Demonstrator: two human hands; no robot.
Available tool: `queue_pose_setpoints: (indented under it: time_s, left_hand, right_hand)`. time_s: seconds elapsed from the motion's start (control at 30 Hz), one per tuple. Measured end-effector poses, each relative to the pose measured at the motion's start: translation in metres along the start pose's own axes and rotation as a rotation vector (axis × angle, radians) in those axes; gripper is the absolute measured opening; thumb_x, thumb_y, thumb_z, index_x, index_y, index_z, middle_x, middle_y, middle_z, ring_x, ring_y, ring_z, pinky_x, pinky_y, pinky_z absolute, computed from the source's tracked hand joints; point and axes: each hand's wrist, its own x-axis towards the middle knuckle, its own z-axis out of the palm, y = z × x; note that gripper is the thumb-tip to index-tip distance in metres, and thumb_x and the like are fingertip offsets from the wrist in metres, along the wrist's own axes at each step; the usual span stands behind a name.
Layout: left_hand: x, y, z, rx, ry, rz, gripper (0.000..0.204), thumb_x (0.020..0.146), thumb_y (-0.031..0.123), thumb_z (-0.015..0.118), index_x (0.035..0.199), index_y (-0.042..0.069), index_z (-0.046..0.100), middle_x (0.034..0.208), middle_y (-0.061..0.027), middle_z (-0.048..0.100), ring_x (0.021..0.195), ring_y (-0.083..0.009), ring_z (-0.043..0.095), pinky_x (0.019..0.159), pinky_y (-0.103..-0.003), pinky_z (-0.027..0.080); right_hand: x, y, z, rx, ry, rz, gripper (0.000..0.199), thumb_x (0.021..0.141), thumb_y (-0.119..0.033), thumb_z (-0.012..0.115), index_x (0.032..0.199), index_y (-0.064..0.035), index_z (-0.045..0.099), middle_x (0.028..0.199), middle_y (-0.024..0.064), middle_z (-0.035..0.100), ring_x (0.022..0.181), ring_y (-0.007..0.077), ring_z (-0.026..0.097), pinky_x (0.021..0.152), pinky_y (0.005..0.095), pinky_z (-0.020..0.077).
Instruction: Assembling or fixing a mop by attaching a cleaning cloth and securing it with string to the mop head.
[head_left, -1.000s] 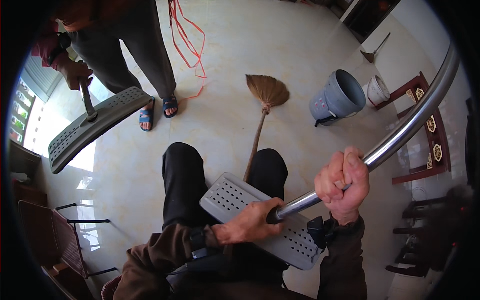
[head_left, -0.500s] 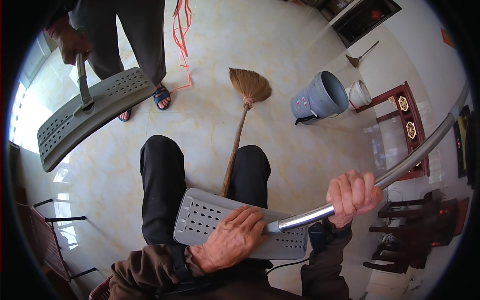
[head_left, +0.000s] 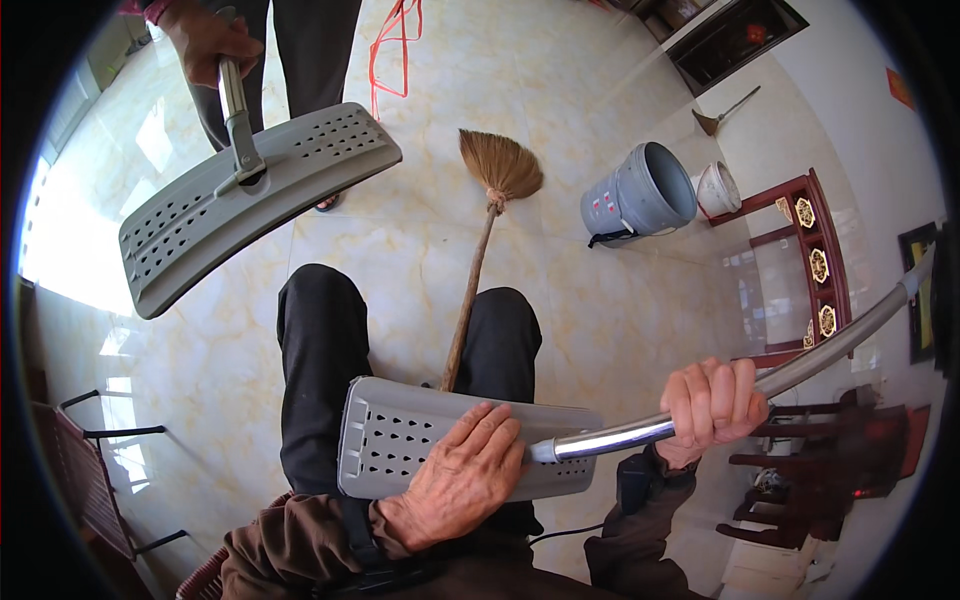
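A flat mop with a grey perforated head (head_left: 400, 432) lies across my lap. Its shiny metal pole (head_left: 815, 365) slants up to the right. My right hand (head_left: 712, 402) is wrapped around this pole near the lower end. Resting flat on the mop head, my left hand (head_left: 465, 470) has its fingers stretched over the plate, beside the pole joint. Beyond my knees, at the upper left, another person's hand (head_left: 205, 40) grips a similar grey mop (head_left: 285, 165) by its handle, head hanging down.
A straw broom (head_left: 503, 165) lies on the tiled floor, its stick reaching between my knees. A grey bucket (head_left: 640, 195) and a small white pail (head_left: 718, 188) stand to the right. Dark red wooden furniture (head_left: 820, 265) lines the right side; a chair (head_left: 95, 475) is at left.
The other person's mop and hand have moved right and nearer. My mop has shifted slightly left, with both my hands still on it.
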Motion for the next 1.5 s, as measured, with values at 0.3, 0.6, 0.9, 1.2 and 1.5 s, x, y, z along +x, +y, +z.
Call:
queue_pose_setpoints:
  time_s: [0.3,0.6,0.9,1.2,1.5]
  left_hand:
    - [-0.003,0.004,-0.006,0.25,-0.009,0.055,0.032,0.076,0.012,0.062,0.099,-0.009,0.064,0.116,-0.0223,0.059,0.122,-0.0369,0.054,0.111,-0.05,0.037]
    - [-0.002,0.004,-0.013,0.277,0.053,0.051,0.033,0.073,0.012,0.06,0.099,-0.008,0.065,0.115,-0.0206,0.059,0.121,-0.0357,0.055,0.111,-0.049,0.037]
    - [-0.006,-0.005,-0.01,0.382,0.198,-0.062,0.031,0.072,0.012,0.067,0.099,-0.002,0.068,0.109,-0.012,0.061,0.117,-0.0288,0.058,0.105,-0.046,0.041]
    - [-0.007,-0.011,-0.015,0.398,0.345,-0.126,0.022,0.077,0.012,0.064,0.098,0.006,0.067,0.102,-0.0055,0.063,0.106,-0.0212,0.062,0.092,-0.042,0.043]
    - [-0.015,-0.011,-0.008,0.162,0.272,-0.145,0.029,0.076,0.011,0.065,0.104,0.006,0.064,0.104,-0.0058,0.062,0.102,-0.02,0.06,0.09,-0.041,0.044]
  right_hand:
    - [-0.021,0.003,-0.016,0.081,0.197,-0.1,0.029,0.096,-0.018,0.048,0.069,-0.0094,0.039,0.061,0.0034,0.043,0.039,0.0115,0.045,0.039,0.03,0.0445]
    - [-0.03,0.005,-0.013,0.095,0.145,-0.133,0.027,0.095,-0.017,0.053,0.071,-0.0091,0.042,0.061,0.0013,0.042,0.042,0.0101,0.043,0.04,0.0277,0.0393]
    - [-0.036,0.012,0.024,0.113,0.717,-0.313,0.021,0.096,-0.03,0.055,0.093,-0.0088,0.054,0.069,-0.0004,0.042,0.048,0.0094,0.037,0.047,0.0251,0.0333]
    - [-0.039,0.013,0.017,0.019,0.139,-0.387,0.031,0.093,-0.022,0.054,0.066,-0.011,0.043,0.051,-0.0026,0.037,0.036,0.0082,0.031,0.036,0.0263,0.0317]
    - [-0.033,0.009,0.018,0.024,0.033,-0.31,0.03,0.089,-0.018,0.057,0.063,-0.0078,0.044,0.049,-0.001,0.038,0.035,0.009,0.034,0.037,0.0255,0.0336]
